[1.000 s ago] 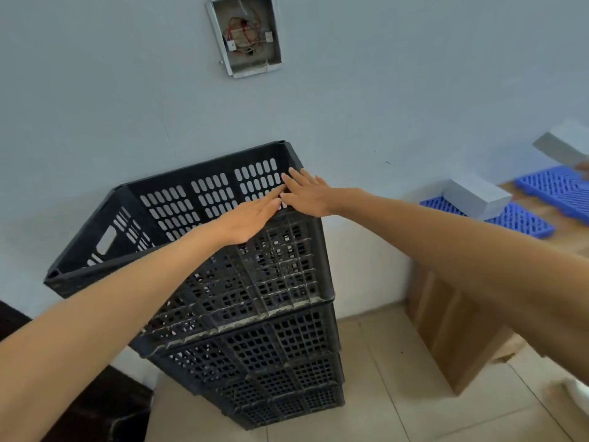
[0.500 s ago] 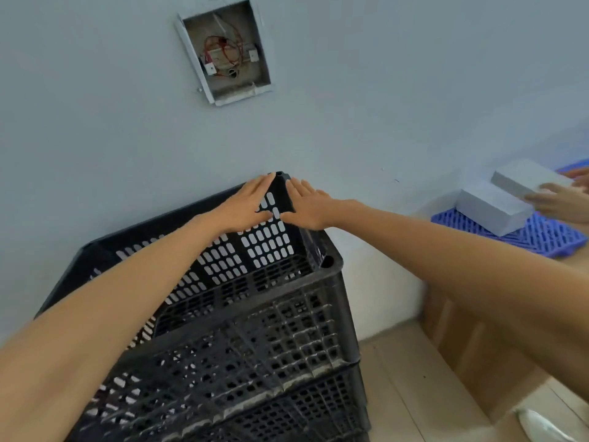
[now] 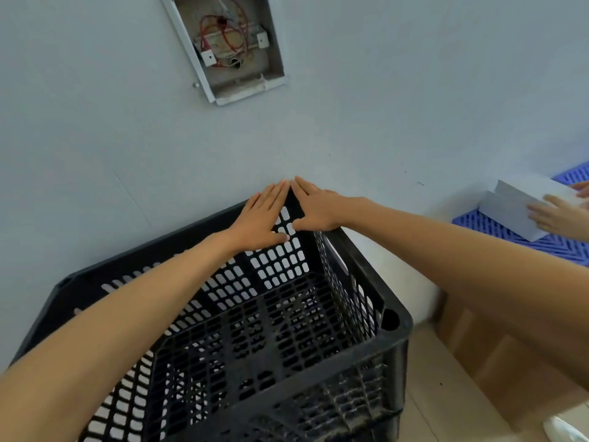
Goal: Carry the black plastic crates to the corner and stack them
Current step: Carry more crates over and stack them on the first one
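Since a second ago the top black crate (image 3: 242,330) has tipped from its steep lean down to sit level on the stack, and both hands have slid up to its far corner.

Nearest, at 6 o'clock, the crate's open mouth faces up, its perforated floor and walls filling the lower middle of the view. The rim of another black crate (image 3: 376,422) shows directly beneath its near right corner, so the top one rests on the pile. Both forearms reach across the opening from 7 and 4 o'clock.

Further in, near the centre, the left hand (image 3: 259,220) lies flat and open on the far wall's rim, fingers straight. The right hand (image 3: 314,207) is also spread flat, palm on the right end of that rim, thumb hanging inside. The fingertips of the two hands meet at the far corner. Neither hand grips anything; both just press on the edge.

At 3 o'clock another person's hand (image 3: 556,215) rests on a white box (image 3: 516,202) lying on a blue plastic grid (image 3: 548,247) atop a wooden bench (image 3: 497,355).

Farthest, the pale wall (image 3: 382,90) stands right behind the stack, and at 12 o'clock an open wall recess (image 3: 228,46) shows red wires.
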The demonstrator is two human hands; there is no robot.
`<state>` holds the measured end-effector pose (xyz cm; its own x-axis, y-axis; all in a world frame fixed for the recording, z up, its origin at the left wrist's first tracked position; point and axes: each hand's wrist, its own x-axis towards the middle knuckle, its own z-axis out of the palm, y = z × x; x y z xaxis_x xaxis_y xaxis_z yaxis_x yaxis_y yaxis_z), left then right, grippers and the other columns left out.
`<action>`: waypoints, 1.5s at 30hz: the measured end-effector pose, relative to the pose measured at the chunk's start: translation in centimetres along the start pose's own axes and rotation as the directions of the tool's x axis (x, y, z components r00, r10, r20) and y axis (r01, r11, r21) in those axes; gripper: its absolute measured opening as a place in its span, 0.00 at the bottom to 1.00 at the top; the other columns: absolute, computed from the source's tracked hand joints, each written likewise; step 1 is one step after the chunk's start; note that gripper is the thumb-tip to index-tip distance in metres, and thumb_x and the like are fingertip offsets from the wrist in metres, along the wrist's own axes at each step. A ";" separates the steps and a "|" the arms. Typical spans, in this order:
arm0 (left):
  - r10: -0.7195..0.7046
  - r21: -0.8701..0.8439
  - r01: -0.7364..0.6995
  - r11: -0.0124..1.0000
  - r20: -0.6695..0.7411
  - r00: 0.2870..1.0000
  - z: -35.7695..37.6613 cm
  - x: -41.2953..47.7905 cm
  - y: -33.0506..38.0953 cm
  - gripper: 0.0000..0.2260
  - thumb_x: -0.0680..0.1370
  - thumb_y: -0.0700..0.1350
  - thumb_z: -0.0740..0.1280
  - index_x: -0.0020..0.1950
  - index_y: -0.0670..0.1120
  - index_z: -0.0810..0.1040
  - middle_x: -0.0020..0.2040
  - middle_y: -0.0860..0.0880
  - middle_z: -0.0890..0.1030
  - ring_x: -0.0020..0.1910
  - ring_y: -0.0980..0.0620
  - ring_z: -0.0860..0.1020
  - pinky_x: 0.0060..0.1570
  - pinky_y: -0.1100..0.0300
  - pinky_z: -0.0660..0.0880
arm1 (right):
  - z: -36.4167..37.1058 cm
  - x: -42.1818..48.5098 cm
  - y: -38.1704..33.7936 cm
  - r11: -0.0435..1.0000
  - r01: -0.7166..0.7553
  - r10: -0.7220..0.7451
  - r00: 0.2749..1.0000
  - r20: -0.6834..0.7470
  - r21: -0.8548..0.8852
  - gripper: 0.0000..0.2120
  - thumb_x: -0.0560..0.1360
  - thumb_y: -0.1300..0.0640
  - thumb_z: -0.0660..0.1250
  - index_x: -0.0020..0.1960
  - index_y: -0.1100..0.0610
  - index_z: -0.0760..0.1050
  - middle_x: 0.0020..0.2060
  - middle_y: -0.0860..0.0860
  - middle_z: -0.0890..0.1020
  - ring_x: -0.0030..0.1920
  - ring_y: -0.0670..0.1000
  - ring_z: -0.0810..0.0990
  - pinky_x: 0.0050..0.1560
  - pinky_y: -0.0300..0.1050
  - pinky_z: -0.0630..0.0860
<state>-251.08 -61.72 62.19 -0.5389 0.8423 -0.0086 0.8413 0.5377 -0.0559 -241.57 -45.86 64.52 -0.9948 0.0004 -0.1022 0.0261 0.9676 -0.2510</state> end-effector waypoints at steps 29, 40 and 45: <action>-0.697 -0.094 0.708 0.700 0.127 0.706 -1.5 -32.2 -13.9 0.43 0.79 0.53 0.64 0.79 0.46 0.34 0.80 0.46 0.36 0.79 0.49 0.41 0.78 0.51 0.47 | 5.8 9.0 -27.8 0.693 0.704 -0.704 0.707 0.067 -0.156 0.38 0.79 0.50 0.60 0.79 0.58 0.41 0.78 0.55 0.50 0.78 0.55 0.48 0.76 0.55 0.49; -0.622 -0.201 0.676 0.709 0.275 0.733 -0.9 -32.5 -14.9 0.48 0.76 0.57 0.68 0.78 0.46 0.33 0.78 0.49 0.32 0.78 0.50 0.34 0.78 0.51 0.44 | 10.2 10.1 -28.0 0.615 0.682 -0.742 0.671 0.002 -0.395 0.41 0.76 0.43 0.58 0.79 0.50 0.37 0.79 0.54 0.47 0.78 0.57 0.40 0.77 0.53 0.41; -0.637 -0.037 0.679 0.734 0.311 0.705 -1.5 -32.4 -14.8 0.48 0.75 0.62 0.66 0.79 0.49 0.34 0.78 0.45 0.32 0.77 0.43 0.32 0.76 0.43 0.42 | 9.1 8.7 -29.8 0.732 0.610 -0.631 0.775 0.038 -0.302 0.44 0.74 0.46 0.61 0.79 0.51 0.36 0.79 0.54 0.44 0.78 0.55 0.43 0.77 0.52 0.49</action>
<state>-246.02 -96.97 64.77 -0.9293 0.2401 -0.2808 0.2530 0.9674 -0.0103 -250.09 -76.97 62.36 -0.7839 -0.6194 0.0426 -0.6179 0.7850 0.0442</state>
